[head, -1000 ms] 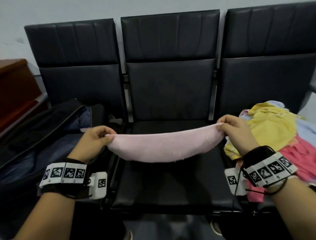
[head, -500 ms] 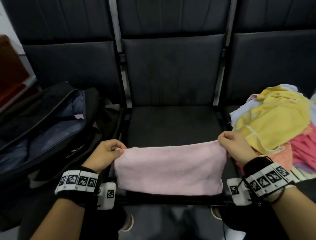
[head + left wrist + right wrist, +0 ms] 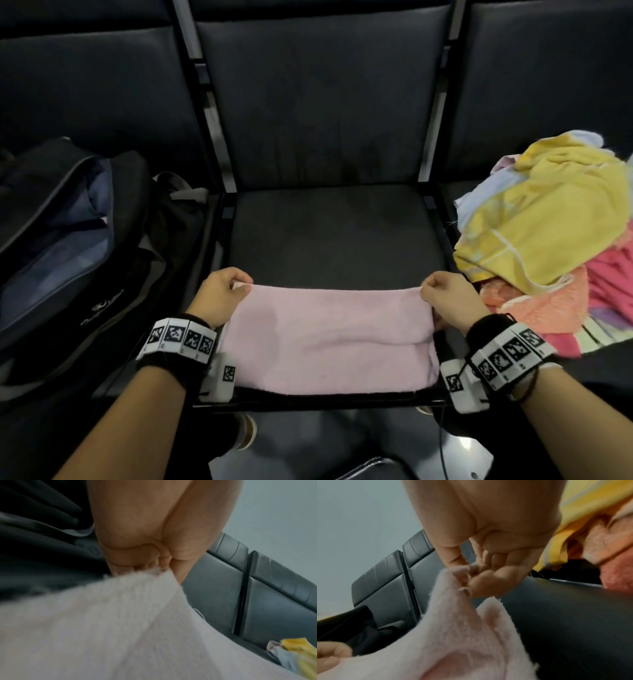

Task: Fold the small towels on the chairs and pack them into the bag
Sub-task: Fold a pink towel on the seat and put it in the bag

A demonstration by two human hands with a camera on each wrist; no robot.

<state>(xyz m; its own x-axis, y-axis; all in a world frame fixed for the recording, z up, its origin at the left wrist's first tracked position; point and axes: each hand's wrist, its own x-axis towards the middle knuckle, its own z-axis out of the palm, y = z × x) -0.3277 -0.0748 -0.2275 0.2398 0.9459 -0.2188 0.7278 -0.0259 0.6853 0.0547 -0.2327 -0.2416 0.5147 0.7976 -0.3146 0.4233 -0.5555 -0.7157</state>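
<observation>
A pale pink towel (image 3: 329, 339) lies folded along the front of the middle chair seat (image 3: 335, 233). My left hand (image 3: 222, 294) pinches its far left corner, and my right hand (image 3: 445, 298) pinches its far right corner. The wrist views show the same pinches: left hand (image 3: 154, 566) on the pink towel (image 3: 120, 628), right hand (image 3: 471, 574) on the pink towel (image 3: 462, 635). An open dark bag (image 3: 68, 240) sits on the left chair. A heap of unfolded towels (image 3: 548, 222), yellow on top, lies on the right chair.
Black chair backs (image 3: 318, 102) rise behind the seats, with metal frame bars (image 3: 212, 113) between them. The far half of the middle seat is bare. Below the seat's front edge I see the floor and a shoe (image 3: 245, 431).
Both hands have come down and toward me with the pink towel. It hung sagging in the air between them; now it rests on the front of the middle seat.
</observation>
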